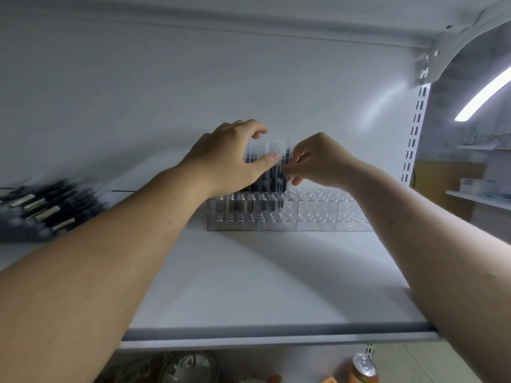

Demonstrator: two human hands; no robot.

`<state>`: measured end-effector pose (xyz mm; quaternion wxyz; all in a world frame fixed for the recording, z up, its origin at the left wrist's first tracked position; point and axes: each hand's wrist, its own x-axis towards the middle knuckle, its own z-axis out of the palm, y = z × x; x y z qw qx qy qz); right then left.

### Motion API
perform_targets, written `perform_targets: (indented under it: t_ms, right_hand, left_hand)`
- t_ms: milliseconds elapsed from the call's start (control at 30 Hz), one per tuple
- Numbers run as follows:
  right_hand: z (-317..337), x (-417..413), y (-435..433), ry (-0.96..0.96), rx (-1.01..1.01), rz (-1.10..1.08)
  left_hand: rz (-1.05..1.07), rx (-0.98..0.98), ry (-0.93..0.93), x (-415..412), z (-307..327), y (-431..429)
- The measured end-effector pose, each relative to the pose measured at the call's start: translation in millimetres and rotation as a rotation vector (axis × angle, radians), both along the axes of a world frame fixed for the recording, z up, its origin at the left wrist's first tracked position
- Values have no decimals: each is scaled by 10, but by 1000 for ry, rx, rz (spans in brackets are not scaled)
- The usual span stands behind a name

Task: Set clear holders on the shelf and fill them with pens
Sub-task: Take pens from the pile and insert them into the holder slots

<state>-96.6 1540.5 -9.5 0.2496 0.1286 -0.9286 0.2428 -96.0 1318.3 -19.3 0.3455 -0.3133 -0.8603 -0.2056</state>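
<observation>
Clear holders [318, 214] stand touching in a row towards the back of the white shelf [262, 277]; dark barrels show in the left cells. Above these the left hand [229, 158] curls its grip round a blurred bundle of pens [266, 172], hiding part of it. The right hand [320, 161] holds a single pen [287, 158] in a narrow pinch. A smeared pen pile [47, 208] is cut off at the left edge.
</observation>
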Motion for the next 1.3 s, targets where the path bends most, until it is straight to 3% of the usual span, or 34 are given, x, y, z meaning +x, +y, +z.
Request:
perform_targets:
  t_ms: [167,267,467,700,933,1133,1300]
  right_hand:
    - [-28,-5,9,-64,143,36]
    - [6,13,35,-49,128,36]
    - [97,22,61,242,-34,-4]
    - [148,87,-245,414,63,104]
    - [117,226,-1112,312,132,305]
    - [203,265,-1951,193,249,405]
    - [62,191,-2321,344,320,397]
  left_hand:
    - [1,-2,-6,-17,2,-3]
    - [4,-2,-2,-19,2,-5]
    - [21,-13,30,12,31,-15]
    - [140,-26,77,161,242,-194]
    - [365,13,-46,442,336,-908]
    - [603,-21,-293,567,135,-1764]
    - [796,-133,-438,508,-33,-2186]
